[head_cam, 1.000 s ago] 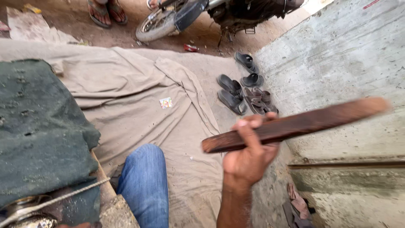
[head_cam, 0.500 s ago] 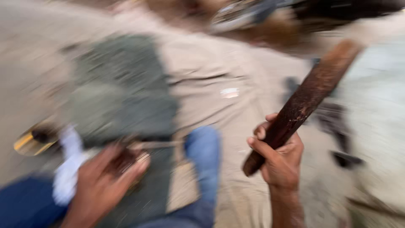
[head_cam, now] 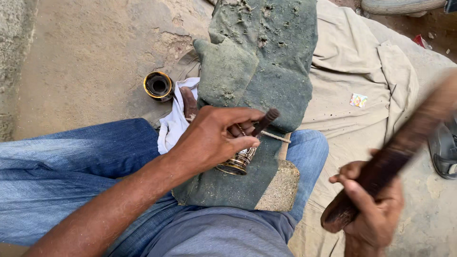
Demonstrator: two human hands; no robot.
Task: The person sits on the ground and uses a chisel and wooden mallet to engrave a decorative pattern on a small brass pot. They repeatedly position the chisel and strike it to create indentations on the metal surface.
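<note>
My left hand (head_cam: 214,140) is closed around a small engraved metal cup (head_cam: 239,161) and a thin dark punch (head_cam: 264,122), pinning both down on the green cloth (head_cam: 259,62) that pads the stone block (head_cam: 281,188) between my knees. The cup lies on its side on that cloth, its gold-rimmed mouth turned toward me, and the punch leans up out of my fingers just above it. A thin rod (head_cam: 276,137) pokes out from the cup toward the right, across the cloth.

My right hand (head_cam: 373,216) is wrapped tight around the butt of a heavy wooden baton (head_cam: 395,152), held up and well to the right of the cloth; the far end of the baton is blurred, so it is in motion.

Just left of the cloth a white rag (head_cam: 173,121) is bunched against my jeans (head_cam: 66,166), and beyond the rag a second gold-rimmed ring piece (head_cam: 158,86) stands alone on the ground. A tan sheet (head_cam: 352,62) spreads out to the right of the cloth.

As for progress, the cup already carries engraved pattern around the part of its band that I can see, so I judge some of the work done; how much of its far side is finished I cannot tell. The ring piece by the rag looks untouched at present.
</note>
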